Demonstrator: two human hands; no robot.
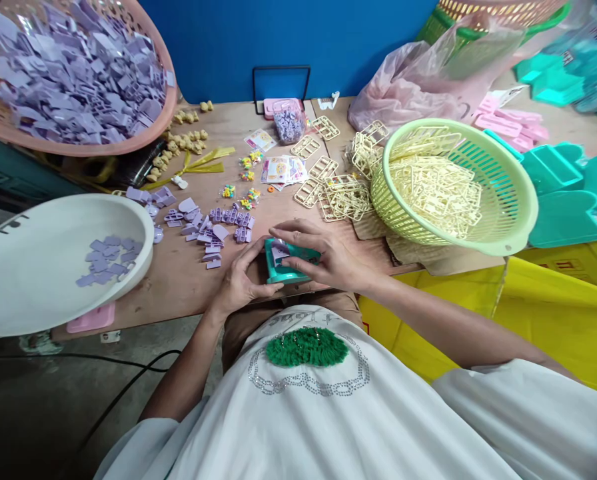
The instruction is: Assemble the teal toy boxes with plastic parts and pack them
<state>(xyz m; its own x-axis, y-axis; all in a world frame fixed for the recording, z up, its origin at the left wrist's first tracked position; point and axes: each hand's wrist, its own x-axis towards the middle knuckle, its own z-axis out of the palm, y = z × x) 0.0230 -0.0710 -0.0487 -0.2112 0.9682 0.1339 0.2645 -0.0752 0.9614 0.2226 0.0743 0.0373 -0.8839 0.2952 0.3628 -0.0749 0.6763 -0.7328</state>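
As the teal case (286,275) looks light and stiff, edges suit gripping; left hand (239,279) fingers clasp it, right hand (337,257) fingers' grasp unclear.

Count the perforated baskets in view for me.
4 visible: a pink basket of purple pieces at upper left, a light-green basket at right, and, stacked at top right, a green basket and a peach basket. More may be hidden there.

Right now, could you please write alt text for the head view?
A person's left hand and right hand hold a teal case with a lilac piece at a table. Left, a pink basket holds lilac parts; right, a green basket, cream frames.
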